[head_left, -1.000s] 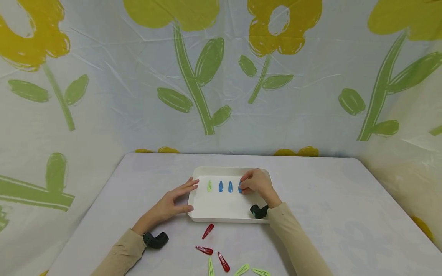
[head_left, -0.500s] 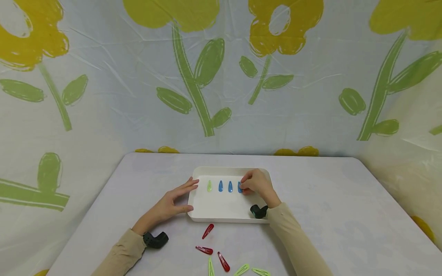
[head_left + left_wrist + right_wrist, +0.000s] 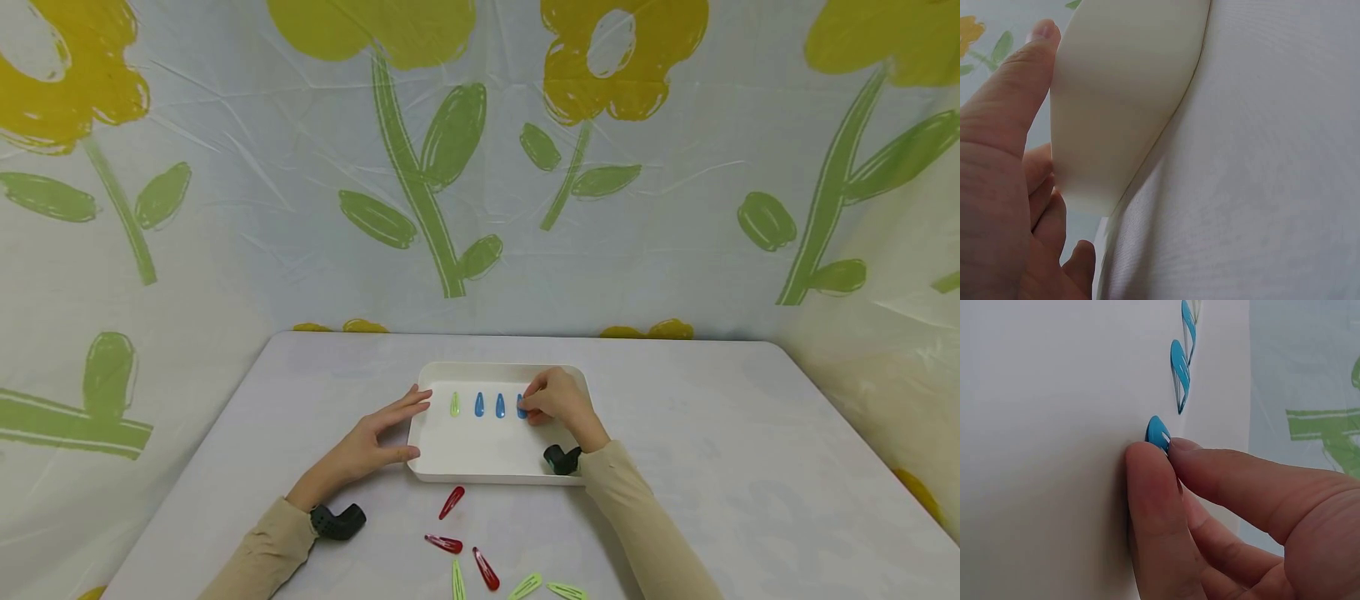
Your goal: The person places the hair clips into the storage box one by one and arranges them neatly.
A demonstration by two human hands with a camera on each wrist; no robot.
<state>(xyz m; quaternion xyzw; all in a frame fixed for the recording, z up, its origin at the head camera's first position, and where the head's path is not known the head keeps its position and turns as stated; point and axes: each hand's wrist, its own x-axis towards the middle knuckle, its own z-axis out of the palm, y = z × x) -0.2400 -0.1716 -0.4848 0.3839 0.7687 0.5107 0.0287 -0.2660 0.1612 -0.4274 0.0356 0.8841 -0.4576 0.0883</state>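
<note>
On a white tray (image 3: 480, 454) lies a row of snap hair clips. A green hair clip (image 3: 454, 405) is at its left end, then a blue hair clip (image 3: 479, 405) and another blue hair clip (image 3: 500, 406). My right hand (image 3: 561, 402) pinches the blue hair clip (image 3: 1156, 430) at the right end between thumb and finger. Part of that clip is hidden by the fingertips. At the tray's left side, my left hand (image 3: 371, 439) rests with fingers spread and relaxed. In the left wrist view, its thumb touches the tray's outer wall (image 3: 1116, 94).
In front of the tray, red hair clips lie scattered: one red clip (image 3: 452, 502) closest to it, a second red clip (image 3: 444, 544), a third red clip (image 3: 486, 569). Green clips (image 3: 525, 587) lie at the near edge of view. Flowered cloth (image 3: 300, 250) hangs behind the white table (image 3: 712, 442).
The blue clip under my right hand has shifted very slightly left, with the fingers still on it. My left hand and the tray have not moved.
</note>
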